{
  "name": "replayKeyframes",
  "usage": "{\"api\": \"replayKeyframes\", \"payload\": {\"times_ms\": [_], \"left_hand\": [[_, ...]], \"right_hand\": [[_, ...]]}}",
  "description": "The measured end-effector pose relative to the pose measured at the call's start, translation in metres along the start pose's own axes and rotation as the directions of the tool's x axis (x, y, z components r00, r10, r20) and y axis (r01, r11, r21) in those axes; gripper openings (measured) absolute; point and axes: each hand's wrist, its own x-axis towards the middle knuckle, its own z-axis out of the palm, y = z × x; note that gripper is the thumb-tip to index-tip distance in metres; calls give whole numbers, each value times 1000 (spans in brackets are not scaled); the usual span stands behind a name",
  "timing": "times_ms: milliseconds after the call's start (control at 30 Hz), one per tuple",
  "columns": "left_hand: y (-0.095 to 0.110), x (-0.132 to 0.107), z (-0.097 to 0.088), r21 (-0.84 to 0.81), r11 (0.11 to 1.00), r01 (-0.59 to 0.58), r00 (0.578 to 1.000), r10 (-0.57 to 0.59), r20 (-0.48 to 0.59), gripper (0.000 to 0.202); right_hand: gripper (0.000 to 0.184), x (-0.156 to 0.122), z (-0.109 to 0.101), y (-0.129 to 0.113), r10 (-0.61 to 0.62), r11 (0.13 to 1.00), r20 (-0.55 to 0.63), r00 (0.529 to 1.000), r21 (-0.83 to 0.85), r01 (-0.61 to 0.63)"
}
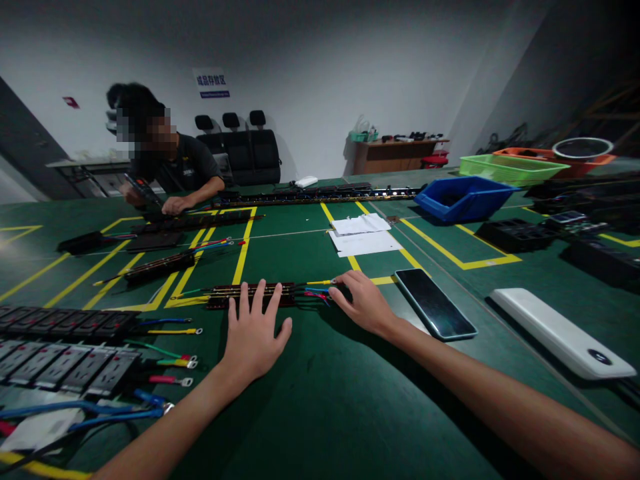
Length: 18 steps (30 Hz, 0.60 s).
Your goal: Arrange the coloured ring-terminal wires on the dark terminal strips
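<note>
the wired strip [225,295], dark and narrow with metal rails along it, lies crosswise on the green bench [300,427], in front of the person. the left hand [254,343] is palm down with fingers spread, their tips over the strip. the right hand [363,303] has thumb and fingers bent at the wire ends [320,288] on the strip's right side; whether it pinches one, i cannot tell.

farther off to the right stands a blue bin [470,208], open and tilted toward the person; its inside is too dark to make out. behind it sits a light-green basket [515,175], contents unclear, and beyond that an orange tray [600,162] with a round white-rimmed piece [583,148] above it. near the back wall, a small green basket [364,137] holds what looks like clear plastic.
</note>
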Motion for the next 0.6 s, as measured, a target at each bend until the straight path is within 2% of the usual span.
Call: {"api": "replayKeyframes", "payload": {"times_ms": [100,167,267,367,433,600], "left_hand": [[1,0,-1,0,1000,4,1000,-4,-5,68],[1,0,-1,-3,1000,7,1000,-7,-8,68],[0,0,-1,-11,1000,6,1000,-6,-3,68],[0,0,-1,-12,1000,1,1000,-1,0,68],[0,0,-2,-5,1000,2,1000,-2,-2,68],[1,-1,0,3,1000,4,1000,-4,-12,67]], "right_hand": [[26,-1,-1,0,-82,992,5,997,101,81],[28,-2,-2,-1,-90,992,10,996,88,89],[24,-1,-2,-1,-5,1000,-41,999,-28,4],[42,1,0,1,50,996,-53,997,-66,-53],[45,2,0,3,43,999,-13,999,-17,-43],[33,1,-2,2,-21,987,-20,1000,160,24]]}}
